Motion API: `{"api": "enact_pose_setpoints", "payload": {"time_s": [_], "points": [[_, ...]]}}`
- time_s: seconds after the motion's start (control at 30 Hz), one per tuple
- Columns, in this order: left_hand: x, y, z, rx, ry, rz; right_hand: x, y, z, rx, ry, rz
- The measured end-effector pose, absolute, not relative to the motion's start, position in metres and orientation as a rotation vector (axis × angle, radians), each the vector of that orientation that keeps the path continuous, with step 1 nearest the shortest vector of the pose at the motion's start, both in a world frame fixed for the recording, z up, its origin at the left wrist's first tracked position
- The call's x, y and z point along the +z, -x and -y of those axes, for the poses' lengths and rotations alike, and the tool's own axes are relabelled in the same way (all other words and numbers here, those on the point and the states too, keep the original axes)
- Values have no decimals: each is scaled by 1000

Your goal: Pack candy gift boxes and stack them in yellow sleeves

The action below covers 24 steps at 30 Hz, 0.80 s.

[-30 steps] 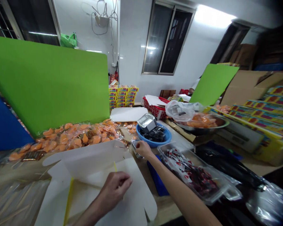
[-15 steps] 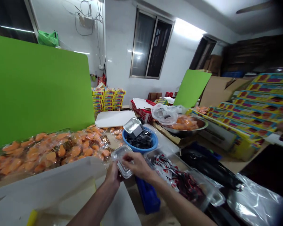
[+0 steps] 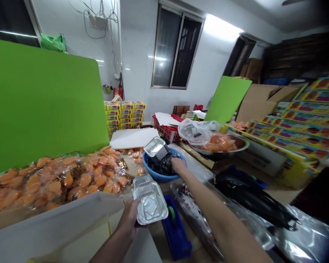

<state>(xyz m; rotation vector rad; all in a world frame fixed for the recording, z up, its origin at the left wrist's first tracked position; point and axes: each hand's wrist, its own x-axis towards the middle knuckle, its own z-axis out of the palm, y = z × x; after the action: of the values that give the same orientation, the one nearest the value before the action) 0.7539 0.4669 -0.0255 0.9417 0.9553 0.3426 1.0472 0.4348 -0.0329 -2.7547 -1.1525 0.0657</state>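
Observation:
My left hand (image 3: 130,215) grips a shallow foil tray (image 3: 150,202) by its left side, its hollow facing up. Right behind it, a second foil tray (image 3: 142,179) partly shows; I cannot tell whether the two are joined. My right hand (image 3: 178,166) is inside the blue basin (image 3: 160,177), its fingers bunched against black plastic packets (image 3: 163,166); the fingertips are hidden. A stack of foil trays (image 3: 156,148) leans in the basin, left of that hand.
A blue tape dispenser (image 3: 177,233) and a clear bin of sachets (image 3: 192,208) lie below my right forearm. Orange wrapped pieces (image 3: 84,179) heap at left behind a white box (image 3: 71,219). A metal bowl (image 3: 242,146) stands at right, near stacked yellow boxes (image 3: 312,117).
My right hand has left the foil tray and reached forward into the blue basin. My left hand has brought the tray slightly right and turned its hollow more into view.

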Motion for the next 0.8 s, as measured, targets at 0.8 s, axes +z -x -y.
{"api": "enact_pose_setpoints", "payload": {"time_s": [0.8], "points": [[-17,-722,-410,84,-1140,-795,-28,-999,-309,114,2324,1207]]}}
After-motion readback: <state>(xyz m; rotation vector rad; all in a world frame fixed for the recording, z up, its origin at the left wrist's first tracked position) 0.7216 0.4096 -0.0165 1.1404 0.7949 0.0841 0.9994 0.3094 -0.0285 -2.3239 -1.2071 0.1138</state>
